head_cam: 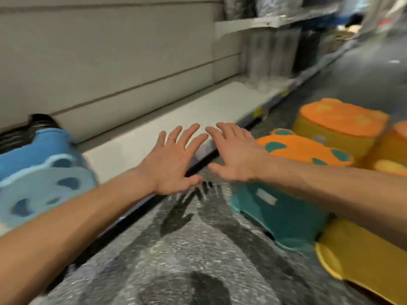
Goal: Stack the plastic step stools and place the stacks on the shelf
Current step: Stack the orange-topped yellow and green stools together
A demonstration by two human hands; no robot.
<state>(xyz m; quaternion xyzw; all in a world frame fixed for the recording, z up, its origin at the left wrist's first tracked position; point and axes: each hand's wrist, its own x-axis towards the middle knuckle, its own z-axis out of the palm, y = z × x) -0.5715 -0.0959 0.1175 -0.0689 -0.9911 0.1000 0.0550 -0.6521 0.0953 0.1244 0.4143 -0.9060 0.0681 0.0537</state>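
Both hands empty, palms down, fingers spread: the left hand (170, 162) and the right hand (234, 156) hover side by side over the front edge of the low white shelf (193, 111), gripping nothing and touching nothing visible. A thin ring shows on one finger of the left hand. The flat, open posture suggests hands between grasps, probably free to reach for the next stool rather than carrying one. To the left of the hands, apparently on the shelf, sits a blue stool stack (41, 172), its pale top face with darker cut-out shapes turned toward the camera; this looks like a stack already placed. Just right of the right hand, on the speckled grey floor (187, 260), stands a teal stool with an orange top (290, 186), the nearest candidate for the next grasp. Beyond it stands a yellow stool with an orange top (339, 126), and further yellow stools (363, 252) lie near the right forearm at the frame edge; their exact number cannot be told because of blur. The shelf stretch directly ahead of the hands is bare, so nothing blocks placement there; farther along it stand blurred clear containers (271, 56). Shadows of both arms fall on the floor below.
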